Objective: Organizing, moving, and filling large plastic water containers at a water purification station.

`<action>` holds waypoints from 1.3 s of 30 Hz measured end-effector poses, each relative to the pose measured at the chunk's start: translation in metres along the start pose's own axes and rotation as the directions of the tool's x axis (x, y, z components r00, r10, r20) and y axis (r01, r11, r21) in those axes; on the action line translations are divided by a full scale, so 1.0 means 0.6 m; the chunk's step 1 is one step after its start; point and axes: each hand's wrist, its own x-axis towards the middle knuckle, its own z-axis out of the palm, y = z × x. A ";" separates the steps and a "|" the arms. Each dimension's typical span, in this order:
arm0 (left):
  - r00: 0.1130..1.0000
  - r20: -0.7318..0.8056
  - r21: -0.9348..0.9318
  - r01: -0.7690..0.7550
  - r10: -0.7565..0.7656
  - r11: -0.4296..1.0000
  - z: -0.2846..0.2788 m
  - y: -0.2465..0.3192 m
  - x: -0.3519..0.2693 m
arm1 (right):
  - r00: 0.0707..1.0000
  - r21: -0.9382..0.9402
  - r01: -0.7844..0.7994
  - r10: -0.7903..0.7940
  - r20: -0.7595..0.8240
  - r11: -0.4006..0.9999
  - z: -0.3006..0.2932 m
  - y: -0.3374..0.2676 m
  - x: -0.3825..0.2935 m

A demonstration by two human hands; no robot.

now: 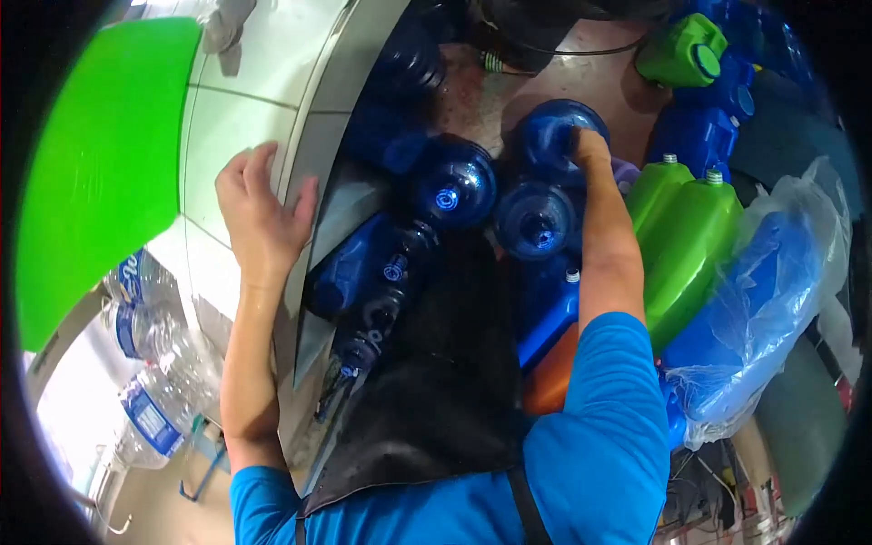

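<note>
My left hand [262,204] is raised over the white tiled counter, fingers apart, holding nothing. My right hand [590,146] reaches down to a large blue water jug [550,129] on the floor; its fingers are partly hidden, so its grip cannot be made out. Just below that jug stands a round blue jug [533,221] with its neck upward. Another round blue jug [455,184] stands to the left, near smaller dark blue bottles [393,267]. A black apron [443,354] hangs down my front.
Green jerrycans [695,245], a blue container in clear plastic wrap [770,293] and blue jerrycans [695,136] crowd the right. An orange container [548,375] is beside my right sleeve. Clear plastic bottles [153,409] and a bright green panel [109,163] are at the left.
</note>
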 end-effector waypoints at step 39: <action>0.995 -0.076 0.059 -0.057 0.062 0.997 -0.008 0.011 -0.019 | 0.979 0.027 -0.139 0.134 0.154 0.990 0.190 -0.122 -0.287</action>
